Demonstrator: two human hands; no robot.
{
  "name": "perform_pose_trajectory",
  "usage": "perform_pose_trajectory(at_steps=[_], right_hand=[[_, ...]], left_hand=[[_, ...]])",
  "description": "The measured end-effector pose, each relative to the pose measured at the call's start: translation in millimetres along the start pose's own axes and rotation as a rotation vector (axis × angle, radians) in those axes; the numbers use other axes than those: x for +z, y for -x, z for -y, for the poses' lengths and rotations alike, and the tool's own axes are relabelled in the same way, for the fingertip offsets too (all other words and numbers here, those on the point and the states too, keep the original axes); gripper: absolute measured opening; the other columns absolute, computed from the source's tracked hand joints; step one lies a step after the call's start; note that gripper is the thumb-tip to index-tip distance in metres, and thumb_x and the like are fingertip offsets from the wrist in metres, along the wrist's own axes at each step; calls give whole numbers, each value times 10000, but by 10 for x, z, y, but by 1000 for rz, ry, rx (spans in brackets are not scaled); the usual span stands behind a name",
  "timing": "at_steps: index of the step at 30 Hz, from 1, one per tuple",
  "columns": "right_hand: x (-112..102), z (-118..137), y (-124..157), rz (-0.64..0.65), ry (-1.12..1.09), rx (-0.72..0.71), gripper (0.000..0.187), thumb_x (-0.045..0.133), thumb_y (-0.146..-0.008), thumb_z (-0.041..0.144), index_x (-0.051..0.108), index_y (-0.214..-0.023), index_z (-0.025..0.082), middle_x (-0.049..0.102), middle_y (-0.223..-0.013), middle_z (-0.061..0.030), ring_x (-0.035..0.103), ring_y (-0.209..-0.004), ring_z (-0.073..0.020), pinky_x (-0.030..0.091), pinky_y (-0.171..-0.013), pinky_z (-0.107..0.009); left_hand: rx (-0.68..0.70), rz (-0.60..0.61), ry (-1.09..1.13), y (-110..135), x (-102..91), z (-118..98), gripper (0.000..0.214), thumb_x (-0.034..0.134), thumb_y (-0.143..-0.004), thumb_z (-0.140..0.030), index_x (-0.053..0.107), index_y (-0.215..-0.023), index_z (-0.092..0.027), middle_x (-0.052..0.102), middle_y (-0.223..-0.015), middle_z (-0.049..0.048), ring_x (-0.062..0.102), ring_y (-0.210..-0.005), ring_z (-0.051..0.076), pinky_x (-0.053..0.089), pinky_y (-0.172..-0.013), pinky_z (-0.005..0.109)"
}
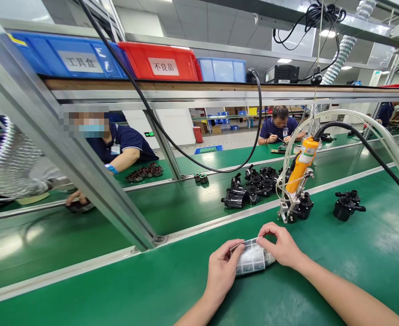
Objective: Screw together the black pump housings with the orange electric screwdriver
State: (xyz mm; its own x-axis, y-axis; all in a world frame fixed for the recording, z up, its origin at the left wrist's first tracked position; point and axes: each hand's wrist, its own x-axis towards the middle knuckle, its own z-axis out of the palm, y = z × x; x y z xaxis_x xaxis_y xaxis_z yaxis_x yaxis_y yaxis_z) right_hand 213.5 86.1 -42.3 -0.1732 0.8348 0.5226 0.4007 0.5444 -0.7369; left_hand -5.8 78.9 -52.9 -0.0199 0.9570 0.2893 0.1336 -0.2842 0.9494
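Note:
A curled sheet of silvery labels (252, 259), printed in a grid of small rectangles, rests at the front of the green bench. My left hand (223, 267) pinches its upper left edge between thumb and fingers. At the upper right corner, my right hand (281, 246) grips the same sheet with thumb and forefinger. More layers, perhaps of a roll, show under its right side. Just beyond my right hand stands an orange electric screwdriver (303, 163) on a metal fixture, with a black pump-like part (304, 207) beside it.
Another black part (347, 206) sits to the right, and a heap of them (253, 183) lies on the belt. A slanted metal post (93, 172) crosses the left side. Co-workers (122, 140) sit opposite. Blue and red bins (182, 68) line the shelf above; a black cable (185, 147) hangs down.

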Motion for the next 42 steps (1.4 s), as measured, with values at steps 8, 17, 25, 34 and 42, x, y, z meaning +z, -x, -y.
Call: perform_pose_trajectory(at_steps=[8,17,25,34,42], right_hand=[[29,-11,16,-13,10,48,198,680,-1000,311,714,-838,202,720,-876,-37,700,-854,-200,578,-783,-309],[-94,64,-9,-60,86,-301,104,715,-981,279,810,-1014,304,794,-1104,-65,634,-1181,-314,468,-1122,-582],[-22,92,-20,-115,54,-293,653,686,-989,151,450,-1586,273,804,-941,-27,687,-1083,-283,588,-990,-505],[151,242,94,-163,-80,-291,810,661,-996,150,262,-1674,342,698,-1405,-94,699,-1231,-248,647,-1007,-468],[60,356,143,-136,-126,0,818,734,-912,184,320,-1608,298,709,-1260,-73,611,-1308,-294,472,-1186,-589]], left_hand=[[-30,24,20,5,2,-30,304,810,-849,-481,834,-830,-179,809,-771,58,713,-691,215,562,-625,265],[-71,50,49,4,1,-42,420,788,-869,-572,793,-801,-157,713,-647,8,577,-573,145,444,-534,216],[-86,195,126,58,57,-95,431,765,-892,-581,766,-1001,-165,770,-764,38,684,-689,191,546,-651,254],[-10,208,77,99,57,-65,388,727,-947,-516,657,-782,-173,662,-657,-10,546,-589,127,418,-567,201],[95,144,-18,102,44,-39,313,689,-976,-440,733,-813,-177,683,-721,3,584,-661,157,492,-623,220]])
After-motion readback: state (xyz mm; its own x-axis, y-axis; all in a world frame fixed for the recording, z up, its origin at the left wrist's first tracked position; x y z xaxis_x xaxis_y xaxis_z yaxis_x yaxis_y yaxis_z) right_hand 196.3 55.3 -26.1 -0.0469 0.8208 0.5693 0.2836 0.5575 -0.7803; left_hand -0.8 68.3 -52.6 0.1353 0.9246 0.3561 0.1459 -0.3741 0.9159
